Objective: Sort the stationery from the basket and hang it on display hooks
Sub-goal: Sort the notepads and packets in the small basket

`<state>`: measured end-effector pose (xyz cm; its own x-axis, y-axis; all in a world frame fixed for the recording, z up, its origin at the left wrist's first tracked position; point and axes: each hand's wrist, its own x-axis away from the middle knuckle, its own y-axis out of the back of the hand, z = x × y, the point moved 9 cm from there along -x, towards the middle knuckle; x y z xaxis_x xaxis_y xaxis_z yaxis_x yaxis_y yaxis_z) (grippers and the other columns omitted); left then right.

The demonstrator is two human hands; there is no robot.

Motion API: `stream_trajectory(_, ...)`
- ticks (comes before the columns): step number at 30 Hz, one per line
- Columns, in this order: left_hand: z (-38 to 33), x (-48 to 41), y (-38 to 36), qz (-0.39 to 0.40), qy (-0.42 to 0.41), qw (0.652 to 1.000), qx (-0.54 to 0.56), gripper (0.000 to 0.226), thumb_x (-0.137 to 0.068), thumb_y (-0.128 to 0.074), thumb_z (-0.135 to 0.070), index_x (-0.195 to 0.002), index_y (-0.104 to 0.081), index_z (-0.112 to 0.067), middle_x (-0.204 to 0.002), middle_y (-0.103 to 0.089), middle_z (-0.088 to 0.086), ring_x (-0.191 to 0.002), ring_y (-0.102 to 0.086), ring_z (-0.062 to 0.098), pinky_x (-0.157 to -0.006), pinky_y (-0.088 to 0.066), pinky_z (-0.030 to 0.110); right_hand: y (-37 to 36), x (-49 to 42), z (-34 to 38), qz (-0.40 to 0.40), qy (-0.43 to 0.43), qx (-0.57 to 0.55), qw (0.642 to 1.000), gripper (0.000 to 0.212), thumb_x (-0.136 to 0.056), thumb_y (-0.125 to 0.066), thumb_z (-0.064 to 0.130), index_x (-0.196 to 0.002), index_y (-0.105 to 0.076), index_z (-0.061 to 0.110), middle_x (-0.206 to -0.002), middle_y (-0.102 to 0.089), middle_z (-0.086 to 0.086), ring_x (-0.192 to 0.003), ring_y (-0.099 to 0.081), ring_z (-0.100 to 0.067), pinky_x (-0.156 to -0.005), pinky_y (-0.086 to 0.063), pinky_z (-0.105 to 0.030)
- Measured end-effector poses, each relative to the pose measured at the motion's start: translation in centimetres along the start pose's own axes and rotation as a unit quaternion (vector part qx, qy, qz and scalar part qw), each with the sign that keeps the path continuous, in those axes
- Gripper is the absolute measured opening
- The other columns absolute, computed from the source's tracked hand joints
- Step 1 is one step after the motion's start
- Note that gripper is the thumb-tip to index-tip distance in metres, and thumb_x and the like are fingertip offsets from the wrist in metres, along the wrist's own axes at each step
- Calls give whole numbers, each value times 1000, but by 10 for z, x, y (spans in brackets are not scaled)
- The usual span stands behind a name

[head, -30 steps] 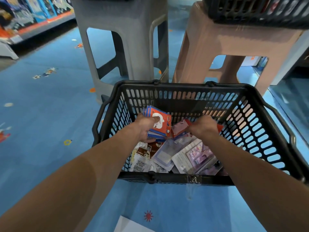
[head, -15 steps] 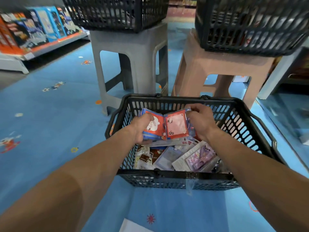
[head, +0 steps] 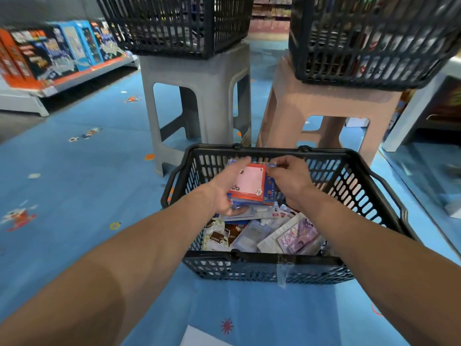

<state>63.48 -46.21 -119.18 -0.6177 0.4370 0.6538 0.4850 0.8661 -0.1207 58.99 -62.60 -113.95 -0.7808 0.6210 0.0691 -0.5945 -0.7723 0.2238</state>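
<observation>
A black plastic basket [head: 374, 196] stands on the blue floor in front of me, with several packaged stationery items [head: 287, 233] lying in it. Above it my left hand [head: 224, 191] grips a stack of red and blue packets [head: 250, 183] from the left side, a pink-fronted red packet on top. My right hand [head: 289, 178] pinches the stack's top right edge. Both hands are over the far half of the basket.
A grey stool [head: 199, 96] and a pink stool [head: 324, 108] stand just behind the basket, each bearing another black basket [head: 174, 26] [head: 374, 46]. Shelves of boxed goods [head: 50, 53] run along the far left. A white sheet [head: 199, 338] lies near my feet.
Both hands have lifted out of the basket. The red packet my right hand picked up now lies on top of the stack in my left hand. My view has tilted upward.
</observation>
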Motion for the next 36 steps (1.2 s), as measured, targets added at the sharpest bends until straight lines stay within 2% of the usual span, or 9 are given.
stream_trajectory(5,1,-8,1,-19,-26,999,13,50,-81,-85,-42,-119,-65,-17,-103,-76,11,-94,-72,26,-74,-57,42,12,-12,-16,-41,25,153,987,33,-84,-75,42,-103,-62,19,-107,-66,-5,-96,-66,-18,-79,-60,-36)
stream_trajectory(8,0,-14,3,-18,-38,999,21,53,-83,-83,-45,-124,-63,-18,-106,-77,11,-94,-73,27,-70,-58,41,8,-12,-39,17,-44,84,995,63,-74,-71,65,-117,-63,19,-117,-71,-6,-94,-72,-16,-81,-60,-35)
stream_trajectory(13,8,-21,-16,25,-43,999,7,34,-85,-70,-36,-112,-67,-16,-92,-75,8,-84,-70,23,-72,-56,35,-26,9,-51,142,-159,-51,976,70,-75,-80,43,-132,-54,11,-104,-77,-9,-85,-77,-21,-72,-58,-38)
stream_trajectory(18,7,-20,-20,48,-49,997,24,30,-87,-56,-25,-114,-63,-15,-94,-72,11,-90,-67,25,-82,-56,39,-21,12,-33,143,-110,-92,979,33,-86,-68,-2,-117,-64,8,-100,-75,-15,-79,-76,-23,-59,-60,-31)
stream_trajectory(24,10,-10,-21,94,-1,995,21,93,-77,-42,-94,-121,-75,-18,-118,-74,20,-118,-66,41,-105,-46,58,-6,7,-19,131,-46,-44,989,62,-74,-76,-14,-126,-54,12,-108,-75,-10,-98,-74,-26,-84,-62,-49)
stream_trajectory(28,5,-8,-23,40,-36,997,57,99,-75,-37,-98,-111,-78,-16,-108,-78,16,-110,-70,34,-105,-48,53,-13,19,-7,141,-12,-33,989,62,-76,-75,-13,-125,-49,16,-109,-72,-9,-100,-73,-24,-83,-62,-44)
stream_trajectory(30,4,-10,-21,7,-55,995,80,93,-76,-42,-96,-112,-77,-17,-105,-79,14,-107,-71,32,-98,-52,49,-18,24,-3,133,-14,-59,989,52,-81,-75,-4,-121,-49,17,-111,-71,-12,-101,-72,-28,-85,-62,-45)
stream_trajectory(33,-3,-10,-17,-13,-90,990,105,81,-81,-48,-88,-118,-73,-20,-103,-79,12,-101,-74,30,-79,-57,41,-22,30,3,98,-45,-122,987,34,-90,-74,41,-108,-52,24,-109,-72,-10,-93,-75,-24,-77,-63,-38)
stream_trajectory(36,-8,-6,-18,-9,-120,988,100,74,-82,-51,-81,-122,-70,-22,-105,-78,13,-100,-76,28,-75,-60,39,-22,29,0,29,-92,-99,990,56,-73,-63,80,-100,-54,31,-101,-74,-6,-90,-75,-25,-83,-61,-44)
